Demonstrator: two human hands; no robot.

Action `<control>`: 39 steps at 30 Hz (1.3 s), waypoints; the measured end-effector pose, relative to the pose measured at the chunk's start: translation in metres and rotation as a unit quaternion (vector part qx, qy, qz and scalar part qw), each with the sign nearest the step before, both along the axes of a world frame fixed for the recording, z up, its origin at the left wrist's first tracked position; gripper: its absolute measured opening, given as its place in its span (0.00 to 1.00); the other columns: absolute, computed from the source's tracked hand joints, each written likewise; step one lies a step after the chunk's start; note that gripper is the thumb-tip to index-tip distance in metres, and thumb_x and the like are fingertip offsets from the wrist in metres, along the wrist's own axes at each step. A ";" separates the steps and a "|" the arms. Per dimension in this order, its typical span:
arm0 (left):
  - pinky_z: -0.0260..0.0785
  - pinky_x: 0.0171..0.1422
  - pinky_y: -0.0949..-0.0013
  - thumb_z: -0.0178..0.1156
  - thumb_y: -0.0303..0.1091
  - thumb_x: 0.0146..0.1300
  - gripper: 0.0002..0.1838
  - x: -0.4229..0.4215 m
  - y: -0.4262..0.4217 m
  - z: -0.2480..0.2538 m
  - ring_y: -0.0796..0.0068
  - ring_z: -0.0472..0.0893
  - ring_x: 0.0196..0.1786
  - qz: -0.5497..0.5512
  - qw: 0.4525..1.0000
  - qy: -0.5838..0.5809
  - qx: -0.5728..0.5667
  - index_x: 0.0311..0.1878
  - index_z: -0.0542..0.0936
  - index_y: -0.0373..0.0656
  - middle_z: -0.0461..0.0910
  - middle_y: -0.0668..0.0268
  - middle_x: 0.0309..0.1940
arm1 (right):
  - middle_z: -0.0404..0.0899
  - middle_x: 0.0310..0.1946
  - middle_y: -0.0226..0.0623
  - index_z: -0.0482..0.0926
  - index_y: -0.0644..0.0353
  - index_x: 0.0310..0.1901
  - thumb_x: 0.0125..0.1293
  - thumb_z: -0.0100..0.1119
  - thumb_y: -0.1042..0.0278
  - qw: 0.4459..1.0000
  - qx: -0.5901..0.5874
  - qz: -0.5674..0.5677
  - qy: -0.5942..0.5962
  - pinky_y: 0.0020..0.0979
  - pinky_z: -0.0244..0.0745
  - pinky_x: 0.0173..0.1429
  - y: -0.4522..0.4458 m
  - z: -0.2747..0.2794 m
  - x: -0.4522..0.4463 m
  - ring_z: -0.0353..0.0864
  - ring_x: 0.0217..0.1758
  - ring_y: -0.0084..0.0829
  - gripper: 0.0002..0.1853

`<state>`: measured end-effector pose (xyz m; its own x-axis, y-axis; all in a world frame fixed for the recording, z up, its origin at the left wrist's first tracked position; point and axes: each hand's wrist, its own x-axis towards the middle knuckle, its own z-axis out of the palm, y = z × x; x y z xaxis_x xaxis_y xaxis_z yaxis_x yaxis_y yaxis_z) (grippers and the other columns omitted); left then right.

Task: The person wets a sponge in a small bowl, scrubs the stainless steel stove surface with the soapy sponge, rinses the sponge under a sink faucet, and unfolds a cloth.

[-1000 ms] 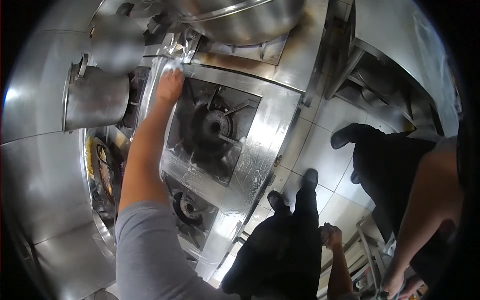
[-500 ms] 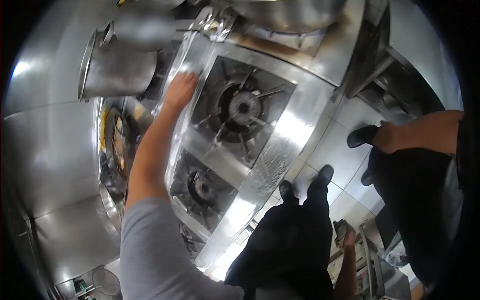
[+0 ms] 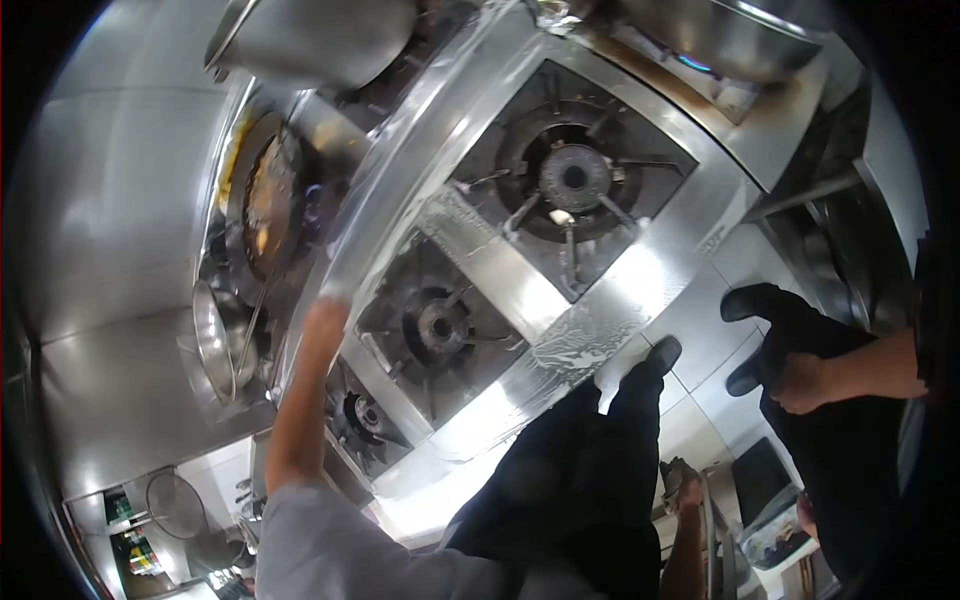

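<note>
My left hand [image 3: 327,318] rests on the long metal strip [image 3: 390,190] behind the burners, beside the middle burner [image 3: 440,320]. Its fingers look curled and pressed down, somewhat blurred; whatever may be under them is hidden. The front burner panel [image 3: 575,350] carries wet, soapy streaks. Down at my right side, away from the stove, my right hand [image 3: 688,490] grips a dark, crumpled piece that looks like a cloth [image 3: 675,478]. A larger burner [image 3: 574,178] with pan supports lies farther along the stove.
A wok with food [image 3: 265,200] and a big pot [image 3: 320,45] stand behind the strip. Another large pan [image 3: 740,40] sits over a blue flame. A metal bowl [image 3: 218,340] is at left. A co-worker's hand [image 3: 800,385] and a container [image 3: 775,530] are at right.
My left hand has slid along the strip towards me, from beside the large burner to beside the middle one. My right hand stays low. The co-worker's arm has lowered.
</note>
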<state>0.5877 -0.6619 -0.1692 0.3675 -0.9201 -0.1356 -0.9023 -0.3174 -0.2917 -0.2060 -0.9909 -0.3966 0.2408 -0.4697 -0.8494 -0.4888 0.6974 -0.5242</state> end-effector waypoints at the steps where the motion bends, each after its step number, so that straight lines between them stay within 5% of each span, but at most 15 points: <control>1: 0.68 0.54 0.51 0.54 0.24 0.54 0.16 0.003 -0.053 0.007 0.53 0.79 0.50 -0.008 1.000 -0.004 0.010 0.48 0.81 0.42 0.81 0.57 0.45 | 0.81 0.38 0.32 0.82 0.61 0.40 0.67 0.52 0.61 0.998 0.048 -0.040 0.011 0.29 0.70 0.49 0.001 0.007 0.011 0.77 0.41 0.27 0.13; 4: 0.67 0.58 0.52 0.52 0.24 0.57 0.19 0.009 -0.193 0.010 0.53 0.78 0.52 -0.031 0.991 0.014 -0.128 0.52 0.79 0.42 0.81 0.58 0.48 | 0.77 0.33 0.25 0.80 0.54 0.33 0.67 0.51 0.61 0.996 0.081 0.005 0.038 0.26 0.68 0.41 -0.007 0.012 0.037 0.73 0.35 0.22 0.10; 6: 0.66 0.59 0.49 0.55 0.25 0.54 0.18 0.004 -0.201 -0.004 0.51 0.77 0.51 -0.026 0.979 -0.006 -0.200 0.50 0.79 0.43 0.80 0.57 0.49 | 0.83 0.42 0.39 0.82 0.65 0.46 0.66 0.52 0.58 0.996 0.063 0.057 0.012 0.32 0.72 0.53 -0.019 0.000 0.022 0.80 0.47 0.33 0.19; 11: 0.62 0.68 0.48 0.64 0.18 0.37 0.35 -0.055 0.041 -0.019 0.51 0.76 0.60 0.235 0.955 -0.038 -0.177 0.58 0.78 0.44 0.80 0.53 0.53 | 0.85 0.48 0.42 0.82 0.64 0.52 0.67 0.53 0.62 0.985 -0.037 0.165 0.033 0.30 0.74 0.56 -0.062 0.004 0.024 0.84 0.47 0.31 0.18; 18: 0.72 0.56 0.56 0.55 0.24 0.58 0.18 -0.065 0.143 -0.064 0.46 0.82 0.49 0.594 0.681 -0.021 -0.428 0.52 0.80 0.35 0.83 0.49 0.45 | 0.86 0.36 0.41 0.84 0.59 0.45 0.67 0.57 0.60 0.974 -0.112 0.190 0.051 0.30 0.77 0.44 -0.064 -0.007 -0.018 0.84 0.38 0.35 0.13; 19: 0.73 0.58 0.57 0.57 0.29 0.59 0.19 -0.067 0.122 -0.060 0.51 0.82 0.51 0.538 0.780 0.021 -0.318 0.53 0.79 0.33 0.83 0.49 0.46 | 0.85 0.34 0.41 0.83 0.58 0.41 0.67 0.58 0.60 0.985 -0.058 0.155 0.052 0.32 0.77 0.41 -0.060 0.004 -0.012 0.83 0.36 0.37 0.11; 20: 0.71 0.62 0.56 0.58 0.28 0.56 0.22 -0.069 0.067 -0.041 0.51 0.81 0.53 0.517 0.667 0.271 -0.463 0.56 0.78 0.33 0.83 0.48 0.46 | 0.84 0.31 0.40 0.83 0.57 0.36 0.66 0.59 0.61 0.992 -0.002 0.118 0.050 0.34 0.78 0.39 -0.058 0.013 -0.006 0.83 0.35 0.38 0.09; 21: 0.71 0.63 0.54 0.57 0.25 0.52 0.26 -0.055 0.054 -0.088 0.48 0.81 0.53 0.462 0.810 0.084 -0.352 0.58 0.78 0.35 0.82 0.47 0.47 | 0.83 0.29 0.39 0.78 0.56 0.30 0.64 0.61 0.60 0.922 -0.183 0.325 0.107 0.38 0.78 0.39 -0.048 0.002 -0.013 0.84 0.34 0.39 0.10; 22: 0.71 0.62 0.54 0.59 0.23 0.48 0.28 -0.051 -0.009 -0.090 0.46 0.81 0.53 0.354 0.850 0.089 -0.379 0.58 0.78 0.37 0.81 0.46 0.49 | 0.83 0.29 0.39 0.78 0.56 0.30 0.64 0.61 0.60 0.922 -0.187 0.319 0.112 0.38 0.78 0.39 -0.046 0.020 -0.002 0.84 0.34 0.39 0.10; 24: 0.71 0.63 0.56 0.58 0.18 0.42 0.31 -0.046 -0.151 -0.045 0.45 0.80 0.55 0.299 0.836 0.208 -0.411 0.57 0.79 0.41 0.81 0.47 0.51 | 0.82 0.29 0.39 0.76 0.56 0.27 0.63 0.61 0.59 0.669 -0.333 0.639 0.183 0.40 0.79 0.40 -0.043 0.075 0.050 0.85 0.35 0.40 0.12; 25: 0.71 0.62 0.56 0.57 0.16 0.42 0.30 -0.038 -0.201 -0.047 0.45 0.79 0.55 0.269 0.840 0.196 -0.429 0.54 0.80 0.40 0.81 0.47 0.50 | 0.82 0.32 0.47 0.80 0.56 0.33 0.62 0.62 0.54 0.721 -0.319 0.602 0.125 0.45 0.78 0.44 -0.048 0.081 0.050 0.82 0.39 0.54 0.13; 28: 0.71 0.62 0.55 0.58 0.17 0.45 0.26 -0.013 -0.314 -0.058 0.48 0.80 0.55 0.188 0.866 0.225 -0.405 0.51 0.83 0.43 0.81 0.52 0.52 | 0.83 0.31 0.46 0.82 0.57 0.37 0.62 0.62 0.55 0.820 -0.355 0.445 0.060 0.42 0.77 0.42 -0.052 0.066 0.041 0.84 0.36 0.47 0.13; 29: 0.71 0.62 0.55 0.59 0.17 0.45 0.26 -0.002 -0.338 -0.056 0.48 0.80 0.55 0.175 0.873 0.240 -0.387 0.51 0.83 0.43 0.81 0.52 0.53 | 0.83 0.31 0.43 0.83 0.58 0.41 0.64 0.59 0.58 0.986 -0.070 0.131 0.081 0.37 0.76 0.41 -0.052 0.046 0.033 0.83 0.33 0.37 0.12; 32: 0.72 0.61 0.56 0.60 0.18 0.45 0.25 -0.001 -0.345 -0.037 0.47 0.79 0.55 0.105 0.892 0.291 -0.329 0.51 0.83 0.42 0.81 0.51 0.53 | 0.84 0.31 0.39 0.84 0.61 0.43 0.66 0.55 0.62 0.942 -0.163 0.264 0.129 0.33 0.75 0.41 -0.061 0.077 0.045 0.79 0.33 0.27 0.13; 39: 0.67 0.68 0.54 0.59 0.16 0.41 0.29 -0.005 -0.226 -0.052 0.51 0.77 0.60 0.126 0.923 0.234 -0.279 0.52 0.82 0.42 0.81 0.51 0.52 | 0.85 0.37 0.35 0.86 0.64 0.43 0.62 0.61 0.59 0.997 -0.016 -0.050 0.054 0.28 0.74 0.45 -0.055 0.099 0.048 0.80 0.34 0.30 0.16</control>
